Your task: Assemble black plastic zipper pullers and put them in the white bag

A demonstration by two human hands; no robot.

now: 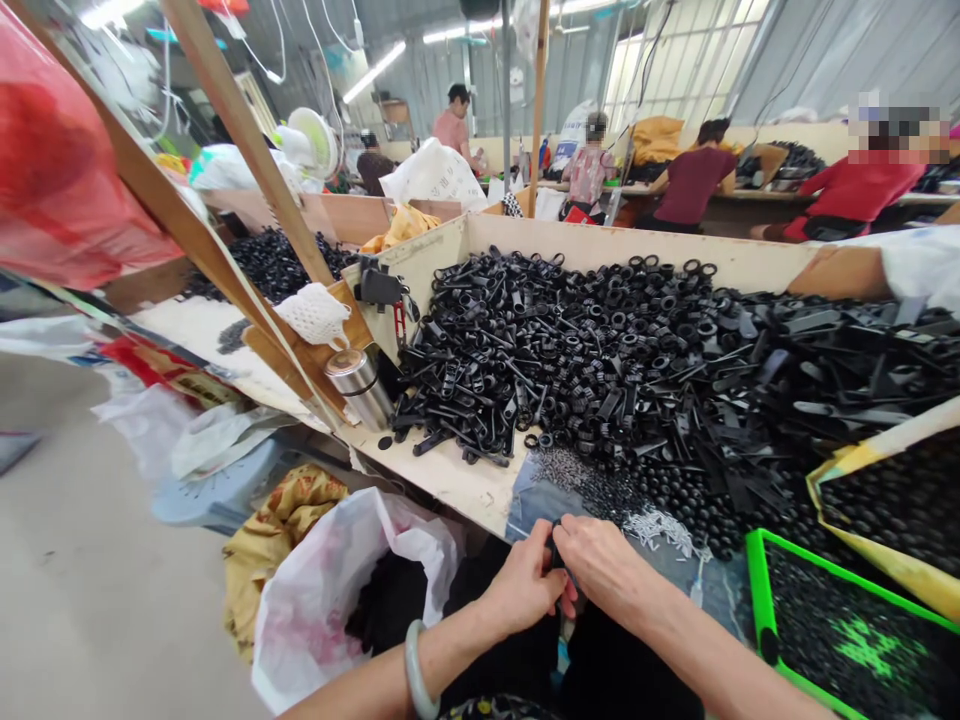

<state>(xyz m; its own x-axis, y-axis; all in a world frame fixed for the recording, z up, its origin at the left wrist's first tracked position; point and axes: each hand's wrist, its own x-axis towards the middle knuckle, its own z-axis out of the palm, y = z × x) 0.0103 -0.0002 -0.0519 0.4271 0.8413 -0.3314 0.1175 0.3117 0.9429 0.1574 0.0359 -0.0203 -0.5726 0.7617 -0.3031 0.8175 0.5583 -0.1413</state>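
Note:
My left hand (531, 578) and my right hand (600, 560) meet at the table's front edge, just above my lap. Between them is a small black plastic part (556, 548), mostly covered by my fingers, so its exact kind does not show. Both hands are closed around it. Right behind the hands lie a heap of tiny dark pieces (559, 475) and a little pile of silvery pins (660, 530), on a bluish sheet. A large mound of black plastic parts (555, 340), many with rings or flat handles, fills the table beyond.
At right stands a green-rimmed tray (759, 580) of small black and green bits, beside a yellow-edged bag (862, 545). A white sack (292, 600) with black contents sits on my left below the table. A steel flask (358, 385) leans by a wooden post. Several people work farther back.

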